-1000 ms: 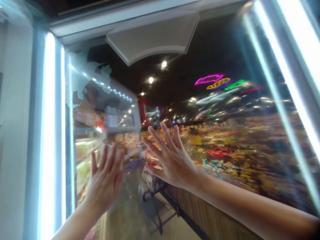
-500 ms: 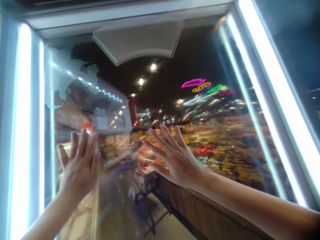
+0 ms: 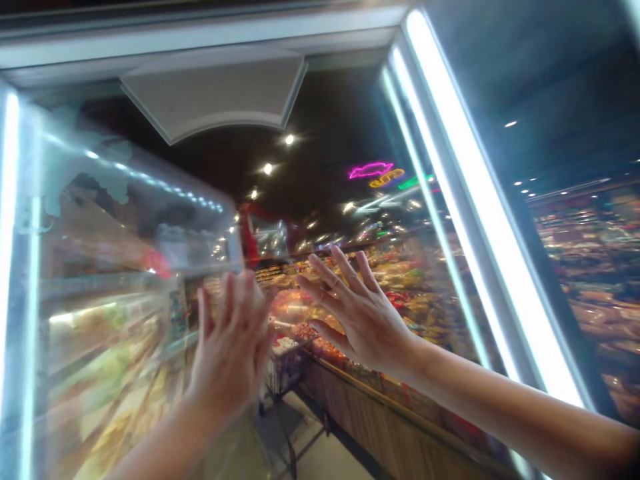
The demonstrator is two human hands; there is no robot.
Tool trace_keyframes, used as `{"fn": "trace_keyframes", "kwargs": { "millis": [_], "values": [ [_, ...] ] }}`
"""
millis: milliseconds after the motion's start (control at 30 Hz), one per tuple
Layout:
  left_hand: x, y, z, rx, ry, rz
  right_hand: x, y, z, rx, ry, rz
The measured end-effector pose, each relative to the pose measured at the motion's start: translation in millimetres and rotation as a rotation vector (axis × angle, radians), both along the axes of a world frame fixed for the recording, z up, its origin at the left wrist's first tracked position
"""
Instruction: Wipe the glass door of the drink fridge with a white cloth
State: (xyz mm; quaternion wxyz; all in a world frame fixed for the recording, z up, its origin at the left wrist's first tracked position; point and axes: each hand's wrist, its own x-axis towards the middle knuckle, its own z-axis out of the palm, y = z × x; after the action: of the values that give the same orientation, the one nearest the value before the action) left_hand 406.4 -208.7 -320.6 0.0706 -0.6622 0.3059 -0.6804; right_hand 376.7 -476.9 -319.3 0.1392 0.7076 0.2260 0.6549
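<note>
Both of my hands are raised with their backs toward me, in front of a large pane framed by bright white light tubes [image 3: 470, 173]. My left hand [image 3: 233, 347] is blurred, its fingers pointing up and slightly apart, with nothing seen in it. To its right, my right hand [image 3: 365, 313] has its fingers spread and holds nothing. Whether either palm touches the pane cannot be made out. Between and below the hands a shopping cart [image 3: 287, 380] shows behind the pane or in its reflection.
A wood-panelled display counter [image 3: 390, 413] runs toward the lower right, heaped with colourful goods. Blurred shelves of goods [image 3: 100, 373] line the left. A pale panel [image 3: 215, 90] hangs at the top, and a pink neon sign [image 3: 371, 170] glows at the back.
My left hand has moved right, nearer to my right hand. The light tubes and pale panel have shifted left in view, and more shelves show at both sides. My right hand has barely moved.
</note>
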Motion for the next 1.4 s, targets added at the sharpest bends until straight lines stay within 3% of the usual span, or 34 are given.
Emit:
{"fn": "trace_keyframes", "kwargs": {
  "millis": [67,100,233,267,333,400,467,567,633,700,767,933,1100,1267,1400],
  "values": [
    [-2,-16,-3.8,0.178,-0.008,-0.03,-1,-20,0.9,0.002,-0.025,-0.006],
    [-2,-20,-1.5,0.179,-0.012,-0.029,-1,-31,1.5,0.005,-0.041,-0.007],
    [-3,-33,20.5,-0.21,0.001,0.024,0,-77,4.4,0.033,-0.074,0.0],
    [-3,-42,21.2,-0.249,0.003,0.02,0,-85,4.6,0.034,-0.066,0.013],
    [-5,-72,11.5,-0.167,0.006,-0.016,-2,-93,3.1,0.051,-0.04,0.068],
    [-8,-107,-6.9,-0.035,0.011,-0.048,-8,-89,-2.1,0.079,-0.006,0.195],
    [-11,-136,-22.6,-0.015,0.027,-0.074,-17,-76,-11.0,0.08,0.025,0.409],
    [-14,-151,-29.7,-0.056,0.027,-0.149,-29,-47,-26.4,0.032,0.093,0.72],
    [-14,-144,-27.8,-0.102,0.036,-0.172,-28,-28,-33.9,0.031,0.162,0.806],
    [-13,-128,-26.8,-0.18,0.061,-0.146,-22,-13,-37.6,0.026,0.231,0.798],
    [-12,-107,-28.8,-0.209,0.082,-0.095,-12,-5,-38.3,-0.011,0.265,0.728],
    [-17,-48,-34.0,-0.075,0.111,-0.014,2,-6,-29.6,-0.064,0.147,0.518],
    [-15,5,-21.6,-0.086,0.102,0.028,1,-12,-9.8,-0.011,-0.056,0.4],
    [0,40,-21.8,-0.196,0.105,0.014,-10,-13,1.4,0.194,-0.034,0.206],
    [7,46,-29.2,-0.211,0.099,-0.012,-6,-23,2.2,0.396,0.004,0.057]
  ]
}}
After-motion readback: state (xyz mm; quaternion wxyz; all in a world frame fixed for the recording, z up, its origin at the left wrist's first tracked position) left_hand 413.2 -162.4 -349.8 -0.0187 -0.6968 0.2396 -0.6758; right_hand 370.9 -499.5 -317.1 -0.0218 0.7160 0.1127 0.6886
